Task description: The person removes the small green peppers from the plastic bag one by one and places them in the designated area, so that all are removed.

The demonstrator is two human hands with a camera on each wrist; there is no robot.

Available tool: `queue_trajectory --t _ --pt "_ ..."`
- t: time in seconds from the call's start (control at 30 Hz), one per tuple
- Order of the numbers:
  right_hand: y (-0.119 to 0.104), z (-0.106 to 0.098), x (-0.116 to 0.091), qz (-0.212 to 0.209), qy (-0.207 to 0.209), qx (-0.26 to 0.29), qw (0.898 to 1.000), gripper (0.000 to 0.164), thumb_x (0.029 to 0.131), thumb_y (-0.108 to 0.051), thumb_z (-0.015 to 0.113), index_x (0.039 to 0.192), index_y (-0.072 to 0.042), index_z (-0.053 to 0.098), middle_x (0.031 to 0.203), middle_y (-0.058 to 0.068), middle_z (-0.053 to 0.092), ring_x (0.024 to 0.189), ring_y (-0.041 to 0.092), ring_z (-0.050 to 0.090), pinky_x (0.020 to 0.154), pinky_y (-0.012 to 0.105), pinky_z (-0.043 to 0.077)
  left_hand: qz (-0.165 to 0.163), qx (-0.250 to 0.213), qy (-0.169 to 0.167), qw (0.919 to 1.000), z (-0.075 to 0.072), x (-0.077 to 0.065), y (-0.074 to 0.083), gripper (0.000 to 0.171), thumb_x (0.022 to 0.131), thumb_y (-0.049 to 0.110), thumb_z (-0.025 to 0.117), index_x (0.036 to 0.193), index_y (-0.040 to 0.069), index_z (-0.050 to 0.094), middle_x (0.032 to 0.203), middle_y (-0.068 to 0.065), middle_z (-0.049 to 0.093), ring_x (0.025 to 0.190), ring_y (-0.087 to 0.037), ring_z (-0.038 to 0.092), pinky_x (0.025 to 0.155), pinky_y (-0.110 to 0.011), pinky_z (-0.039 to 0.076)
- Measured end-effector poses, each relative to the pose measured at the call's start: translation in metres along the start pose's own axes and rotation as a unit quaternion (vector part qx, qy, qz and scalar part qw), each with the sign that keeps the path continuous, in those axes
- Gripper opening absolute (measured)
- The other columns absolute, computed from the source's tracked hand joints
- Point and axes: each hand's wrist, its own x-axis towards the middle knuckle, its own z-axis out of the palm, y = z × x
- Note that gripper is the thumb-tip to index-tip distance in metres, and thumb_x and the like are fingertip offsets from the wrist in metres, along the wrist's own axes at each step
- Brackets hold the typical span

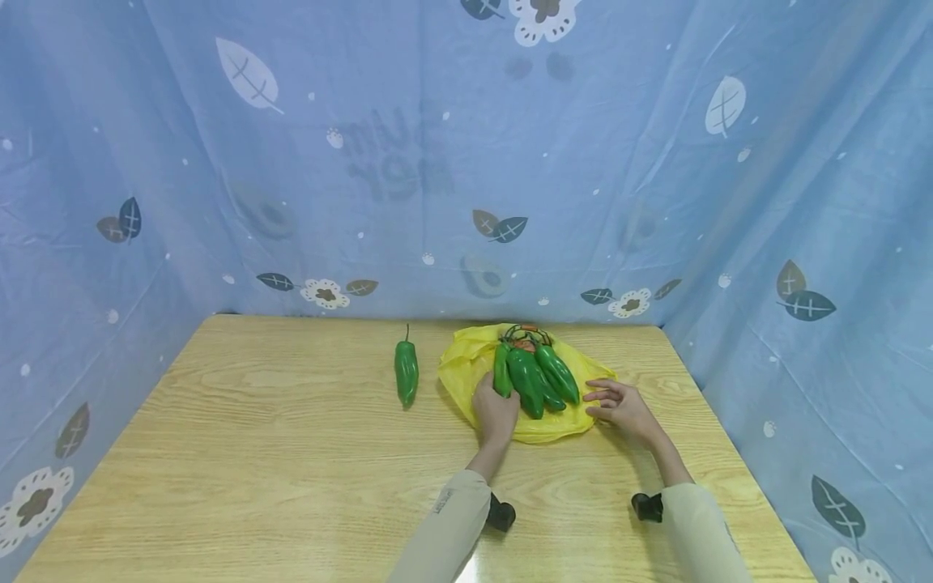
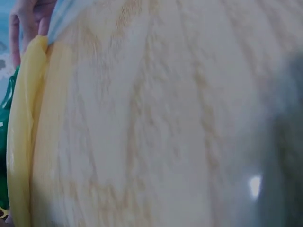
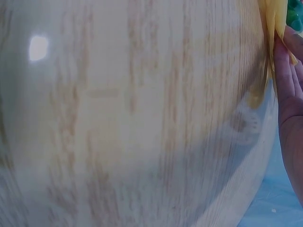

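Pepper (image 1: 406, 374) lies left of the left hand (image 1: 498, 413), which pinches a slim pepper (image 1: 501, 366) on the bag (image 1: 457, 368). Other peppers (image 1: 526, 380) lie between the hands. Whether the right hand (image 1: 628, 410) grips the bag or only touches it, I cannot tell. Placing peppers seems the step, next needing a steady bag. Table (image 1: 255, 445) stretches wide leftward; its right edge is near the right hand.
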Motion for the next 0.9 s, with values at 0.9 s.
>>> queue_trajectory --t 0.9 --pt "0.000 0.001 0.000 0.004 0.006 -0.004 1.000 0.055 0.086 -0.003 0.069 0.134 0.010 0.045 0.113 0.030 0.061 0.089 0.007 0.063 0.070 0.021 0.054 -0.023 0.061 -0.052 0.9965 -0.009 0.016 -0.006 0.012 0.067 -0.003 0.075 0.072 0.000 0.064 0.063 -0.004 0.057 0.060 -0.015 0.051 0.052 -0.026 0.045"
